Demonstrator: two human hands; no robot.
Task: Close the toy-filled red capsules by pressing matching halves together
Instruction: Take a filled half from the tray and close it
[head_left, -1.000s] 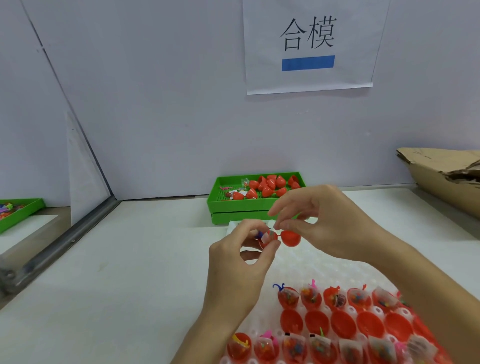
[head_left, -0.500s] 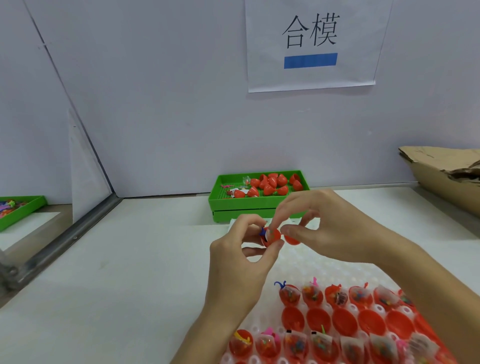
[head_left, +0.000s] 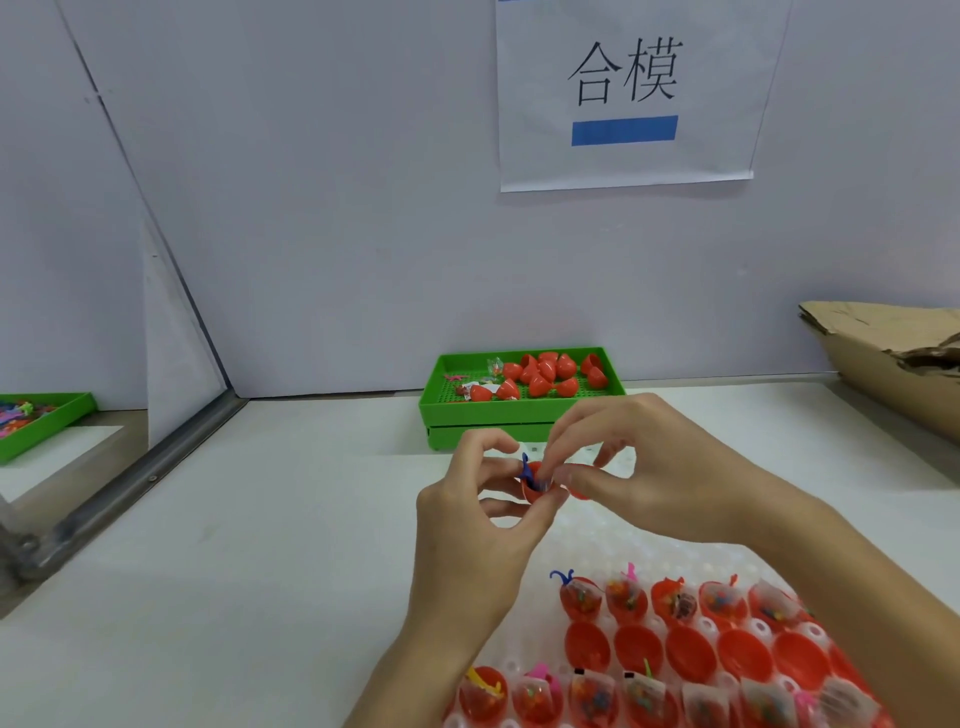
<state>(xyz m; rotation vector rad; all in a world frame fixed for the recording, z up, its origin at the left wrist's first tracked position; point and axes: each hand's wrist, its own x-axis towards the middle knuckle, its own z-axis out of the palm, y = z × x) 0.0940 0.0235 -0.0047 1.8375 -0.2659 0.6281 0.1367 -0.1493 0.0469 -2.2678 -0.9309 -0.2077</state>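
Observation:
My left hand (head_left: 470, 525) pinches a red capsule half (head_left: 532, 491) with a blue toy (head_left: 525, 467) sticking out of its top. My right hand (head_left: 649, 467) holds the other red half (head_left: 577, 489) just to the right, and its fingertips push down on the toy and its wrapper. Both hands are raised above the white dimpled tray (head_left: 623, 540). On the tray stand rows of toy-filled red halves (head_left: 628, 597) and a row of empty red halves (head_left: 691, 652).
A green tray (head_left: 519, 413) at the back wall holds several closed red capsules (head_left: 545, 376) and loose toys. Another green tray (head_left: 36, 423) with coloured toys sits far left, beyond a metal rail (head_left: 130, 499). Brown cardboard (head_left: 893, 364) lies at the right.
My two hands have drawn closer together, bringing the right half against the left one. The right fingertips now press on the toy. The blue toy sticks up more clearly.

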